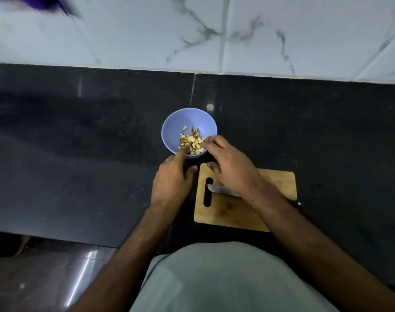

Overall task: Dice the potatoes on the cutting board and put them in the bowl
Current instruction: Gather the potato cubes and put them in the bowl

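Observation:
A pale blue bowl (178, 122) stands on the black counter, holding a heap of diced potato pieces (193, 140). My left hand (172, 181) rests at the bowl's near rim with its forefinger stretched into the pieces. My right hand (228, 163) hovers over the bowl's right rim, fingertips bunched at the potato pieces; whether it holds any is hidden. The wooden cutting board (232, 212) lies just right of and nearer than the bowl. A knife (221, 189) lies flat on the board, partly under my right wrist. No potato shows on the board.
The black stone counter (79, 143) stretches wide to the left and right. A white marble-tiled wall (214, 30) backs it. A blurred purple object (45, 3) sits at the top left. The counter's near edge drops to the floor at the lower left.

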Tool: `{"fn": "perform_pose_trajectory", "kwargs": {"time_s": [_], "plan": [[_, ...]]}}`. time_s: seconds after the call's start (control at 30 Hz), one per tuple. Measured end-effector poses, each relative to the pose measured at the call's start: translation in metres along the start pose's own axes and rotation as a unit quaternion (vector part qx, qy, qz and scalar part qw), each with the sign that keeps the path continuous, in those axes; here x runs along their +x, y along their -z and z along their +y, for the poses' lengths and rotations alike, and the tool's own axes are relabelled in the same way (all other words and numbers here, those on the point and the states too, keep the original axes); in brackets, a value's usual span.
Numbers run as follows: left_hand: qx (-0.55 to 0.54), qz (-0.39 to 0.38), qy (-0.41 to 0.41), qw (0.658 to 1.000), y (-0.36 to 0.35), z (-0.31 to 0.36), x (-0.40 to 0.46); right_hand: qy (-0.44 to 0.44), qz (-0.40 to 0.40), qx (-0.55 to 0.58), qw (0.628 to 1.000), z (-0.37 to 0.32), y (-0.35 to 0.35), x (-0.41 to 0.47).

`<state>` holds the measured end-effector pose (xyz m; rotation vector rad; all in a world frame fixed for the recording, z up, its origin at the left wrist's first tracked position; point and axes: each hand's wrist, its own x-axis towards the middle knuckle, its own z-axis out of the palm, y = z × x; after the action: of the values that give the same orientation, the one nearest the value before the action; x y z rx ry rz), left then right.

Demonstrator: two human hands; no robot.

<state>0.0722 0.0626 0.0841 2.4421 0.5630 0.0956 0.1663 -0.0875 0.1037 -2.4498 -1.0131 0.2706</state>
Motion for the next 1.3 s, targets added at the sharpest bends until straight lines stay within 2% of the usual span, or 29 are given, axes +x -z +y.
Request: {"fn": "perform_pose_trajectory", "kwargs": {"time_s": [0.23,0.5,0.63,0.77,0.93,1.13,1.3], "plan": [[-0.011,-0.034,0.004,0.999,-0.003,-0.005,-0.002,-0.009,-0.057,-0.002,0.998,-0.003,-0.009,0.011],[-0.042,-0.01,-0.067,0.997,-0.006,0.014,0.005,-0.042,-0.004,0.009,0.999,0.007,0.008,-0.017],[-0.047,-0.057,-0.121,0.99,-0.024,0.036,0.008,-0.082,0.031,0.019,0.996,0.025,0.021,-0.047],[-0.03,-0.112,-0.154,0.981,-0.041,0.052,0.01,-0.142,0.033,0.022,0.989,0.042,0.026,-0.066],[-0.024,-0.143,-0.168,0.975,-0.055,0.052,0.013,-0.15,0.025,0.017,0.988,0.05,0.02,-0.078],[-0.027,-0.126,-0.179,0.975,-0.053,0.052,0.013,-0.153,0.026,-0.019,0.988,0.049,0.024,-0.077],[-0.001,-0.026,-0.194,0.981,-0.038,0.054,0.016,-0.148,0.083,-0.046,0.984,0.045,0.035,-0.065]]}}
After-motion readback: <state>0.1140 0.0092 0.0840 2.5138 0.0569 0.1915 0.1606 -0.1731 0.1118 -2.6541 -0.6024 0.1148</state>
